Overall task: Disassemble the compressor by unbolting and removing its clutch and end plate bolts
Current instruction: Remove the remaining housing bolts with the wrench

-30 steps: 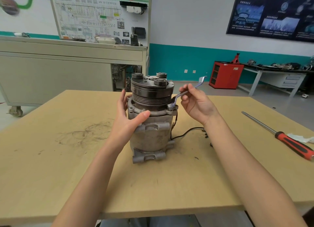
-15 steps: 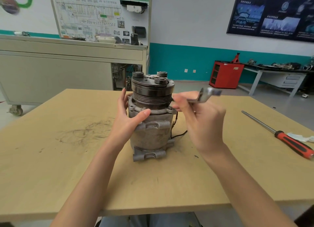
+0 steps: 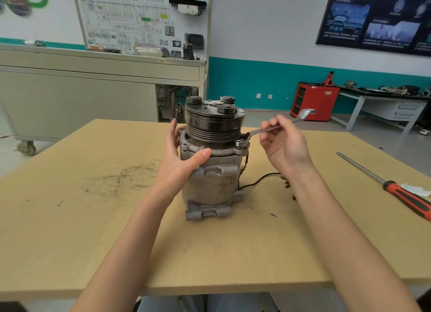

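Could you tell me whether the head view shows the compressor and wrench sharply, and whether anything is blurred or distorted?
Head view: compressor and wrench are sharp; the top-left wall graphic is smeared; the wide-angle lens slants the cabinet lines; lighting even, no glare.

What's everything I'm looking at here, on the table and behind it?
compressor: one, grey metal, upright mid-table
wrench: one, silver, ring end at compressor's upper right
wire: one, black, on table right of compressor
screwdriver: one, red-and-black handle, table's right side
paper scrap: one, white, beside screwdriver handle
table: one, tan, foreground
cabinet: one, red, back right
training board: one, white, back left
left hand: grips compressor
right hand: pinches wrench
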Demonstrator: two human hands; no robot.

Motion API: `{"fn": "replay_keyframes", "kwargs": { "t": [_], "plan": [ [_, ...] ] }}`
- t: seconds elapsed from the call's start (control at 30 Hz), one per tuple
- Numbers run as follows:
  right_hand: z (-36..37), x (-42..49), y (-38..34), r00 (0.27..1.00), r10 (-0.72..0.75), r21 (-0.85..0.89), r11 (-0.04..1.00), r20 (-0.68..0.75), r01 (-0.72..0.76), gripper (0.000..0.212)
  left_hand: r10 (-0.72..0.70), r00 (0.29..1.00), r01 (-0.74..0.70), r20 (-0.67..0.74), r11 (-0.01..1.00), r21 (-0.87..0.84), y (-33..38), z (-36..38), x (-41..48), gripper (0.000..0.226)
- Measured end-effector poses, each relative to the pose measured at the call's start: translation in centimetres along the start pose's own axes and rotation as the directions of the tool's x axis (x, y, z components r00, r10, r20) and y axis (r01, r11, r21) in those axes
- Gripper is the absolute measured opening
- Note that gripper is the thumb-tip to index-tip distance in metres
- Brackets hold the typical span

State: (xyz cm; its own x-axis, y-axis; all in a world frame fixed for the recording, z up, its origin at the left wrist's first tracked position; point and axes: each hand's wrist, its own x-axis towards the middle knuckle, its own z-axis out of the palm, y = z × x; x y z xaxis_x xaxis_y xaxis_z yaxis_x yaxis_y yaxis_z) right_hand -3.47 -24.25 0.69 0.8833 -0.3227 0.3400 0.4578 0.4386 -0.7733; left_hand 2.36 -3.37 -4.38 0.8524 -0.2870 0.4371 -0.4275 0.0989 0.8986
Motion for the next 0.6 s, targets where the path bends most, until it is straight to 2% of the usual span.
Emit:
{"fn": "replay_keyframes", "kwargs": {
  "t": [0.1,0.23,0.33,0.47,0.53,0.6],
  "plan": [
    [0.3,2.9,0.7,0.958,0.256,0.093,0.959,0.13,-0.268,0.035,0.001,1.0,-0.001,0.003,1.0,-0.001,-0.1,0.0,0.0,0.119],
    [0.9,4.1,1.0,0.939,0.283,0.084,0.949,0.196,-0.304,0.046,0.005,1.0,-0.005,0.0,1.0,0.003,-0.1,0.0,0.1,0.119],
    [1.0,3.2,-0.7,0.971,0.205,0.086,0.973,0.127,-0.216,0.05,0.007,1.0,-0.007,0.004,1.0,0.002,-0.2,-0.1,0.2,0.118],
    [2.2,0.0,-3.6,0.996,0.04,-0.122,0.992,0.075,-0.031,0.038,0.002,1.0,-0.002,0.009,1.0,0.001,-0.3,-0.1,0.2,0.116],
    [3.4,-2.0,-3.9,0.991,-0.113,-0.325,0.937,0.074,0.131,0.038,0.003,1.0,-0.003,0.011,1.0,0.006,-0.3,-0.1,0.2,0.115],
    [4.7,-3.9,-3.4,0.955,-0.267,-0.509,0.808,0.131,0.296,0.035,0.006,1.0,-0.006,0.008,1.0,0.005,-0.2,-0.1,0.2,0.116]
  ]
}}
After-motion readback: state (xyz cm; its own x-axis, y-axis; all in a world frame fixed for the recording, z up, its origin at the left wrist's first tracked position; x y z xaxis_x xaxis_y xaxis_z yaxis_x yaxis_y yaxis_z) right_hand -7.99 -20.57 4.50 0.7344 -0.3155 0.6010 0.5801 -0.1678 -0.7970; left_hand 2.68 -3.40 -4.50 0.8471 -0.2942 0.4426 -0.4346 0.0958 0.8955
